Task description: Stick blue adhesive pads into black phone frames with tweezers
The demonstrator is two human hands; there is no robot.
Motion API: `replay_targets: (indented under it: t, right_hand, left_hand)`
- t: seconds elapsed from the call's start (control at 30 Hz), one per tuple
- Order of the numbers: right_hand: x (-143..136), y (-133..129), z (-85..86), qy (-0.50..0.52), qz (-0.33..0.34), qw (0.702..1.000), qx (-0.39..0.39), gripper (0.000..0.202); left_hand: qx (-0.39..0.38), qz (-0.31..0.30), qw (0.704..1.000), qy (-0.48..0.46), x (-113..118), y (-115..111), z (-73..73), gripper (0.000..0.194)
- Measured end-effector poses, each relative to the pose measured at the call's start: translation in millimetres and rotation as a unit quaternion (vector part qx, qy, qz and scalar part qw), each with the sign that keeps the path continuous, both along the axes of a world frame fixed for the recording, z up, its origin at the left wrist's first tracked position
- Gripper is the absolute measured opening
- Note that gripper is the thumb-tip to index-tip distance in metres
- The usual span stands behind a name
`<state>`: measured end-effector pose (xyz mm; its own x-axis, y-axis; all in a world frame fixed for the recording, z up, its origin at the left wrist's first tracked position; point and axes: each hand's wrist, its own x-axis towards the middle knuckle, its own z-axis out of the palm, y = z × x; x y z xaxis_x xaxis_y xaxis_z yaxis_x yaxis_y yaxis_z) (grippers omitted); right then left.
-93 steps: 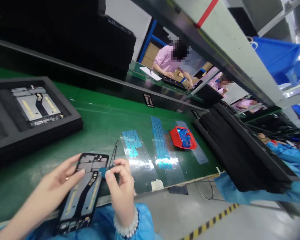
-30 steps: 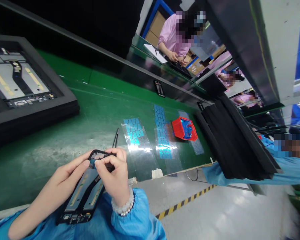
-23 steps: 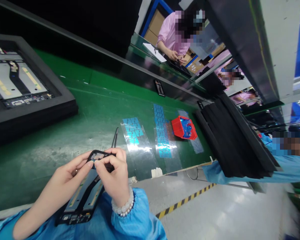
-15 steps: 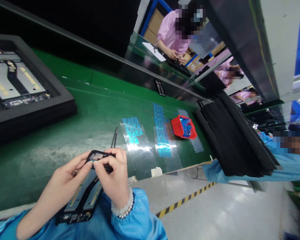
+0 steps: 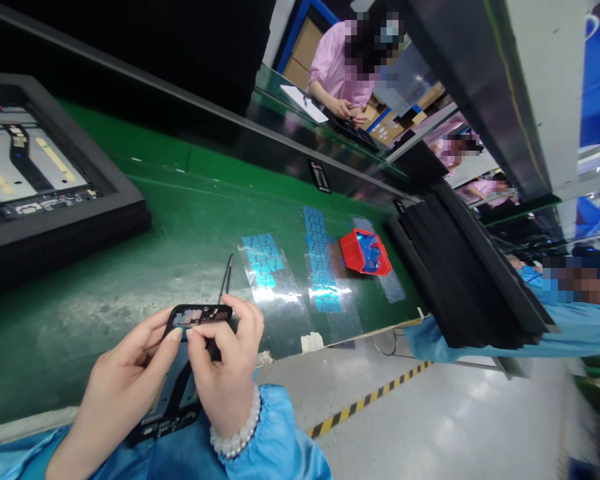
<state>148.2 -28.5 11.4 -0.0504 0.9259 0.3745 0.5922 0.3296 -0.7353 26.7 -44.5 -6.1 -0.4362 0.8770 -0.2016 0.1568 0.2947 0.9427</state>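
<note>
A black phone frame point(image 5: 173, 387) is held over my lap at the bench's near edge, its top end raised between my hands. My left hand point(image 5: 130, 373) grips its left side, thumb on the upper part. My right hand point(image 5: 227, 357) is closed at the upper right side, its thumb and index finger by a small blue piece near my left thumb; the fingertips partly hide that piece. Black tweezers point(image 5: 227, 275) lie on the green bench point(image 5: 190, 233) just beyond my right hand. Sheets of blue stickers point(image 5: 264, 259) point(image 5: 321, 257) lie to the right.
A black foam tray point(image 5: 125, 200) with a phone frame stands at the left. A red bin point(image 5: 353, 252) holds blue scraps. Another phone part point(image 5: 320, 176) lies at the back. Black foam sheets point(image 5: 470, 267) are stacked at the right, by a person in blue. People in pink sit across.
The phone frame's top end has tilted and its lower end has shifted a little right. Both hands remain on it, with my right wrist slightly lower and further left.
</note>
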Motion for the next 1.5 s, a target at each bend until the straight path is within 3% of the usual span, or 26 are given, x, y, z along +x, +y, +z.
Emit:
replay_targets:
  t: [0.17, 0.33, 0.47, 0.53, 0.67, 0.83, 0.97, 1.07, 1.2, 1.37, 1.5]
  right_hand:
    - [-6, -9, 0.6, 0.007, -0.03, 0.999, 0.023, 0.01]
    - [-8, -10, -1.0, 0.035, -0.052, 0.998, -0.007, 0.011]
    - [-2, 0, -0.2, 0.109, -0.093, 0.988, -0.057, 0.048]
    - [-2, 5, 1.5, 0.16, -0.05, 0.979, -0.119, 0.062]
    - [-6, 8, 3.5, 0.248, 0.021, 0.942, -0.225, 0.045]
    - [-11, 9, 4.2, 0.244, 0.009, 0.936, -0.254, 0.047]
    - [-10, 16, 5.6, 0.265, -0.013, 0.919, -0.291, 0.047]
    - [-10, 19, 5.7, 0.276, -0.01, 0.913, -0.3, 0.047]
    - [-9, 17, 7.1, 0.307, -0.014, 0.899, -0.313, 0.044]
    - [-4, 15, 6.1, 0.361, 0.002, 0.862, -0.355, 0.043]
    - [2, 16, 3.3, 0.317, 0.036, 0.878, -0.358, 0.043]
  left_hand:
    - [0.023, -0.004, 0.996, 0.086, 2, -13, -2.1, 0.041]
    - [0.072, -0.008, 0.987, 0.146, 3, -22, -3.6, 0.034]
    - [0.096, -0.003, 0.984, 0.15, 4, -24, -3.1, 0.03]
    - [0.109, -0.013, 0.981, 0.159, 4, -22, -3.2, 0.033]
    - [0.103, -0.05, 0.978, 0.177, 0, -14, -6.2, 0.046]
    - [0.079, -0.118, 0.973, 0.179, -11, -7, -16.0, 0.055]
    - [0.139, -0.216, 0.944, 0.208, -20, -7, -19.5, 0.057]
    - [0.152, -0.257, 0.924, 0.239, -23, -8, -17.4, 0.061]
    - [0.161, -0.282, 0.906, 0.272, -23, -10, -14.1, 0.062]
    - [0.193, -0.27, 0.9, 0.282, -24, -6, -10.8, 0.058]
    - [0.181, -0.264, 0.912, 0.256, -25, -2, -7.9, 0.057]
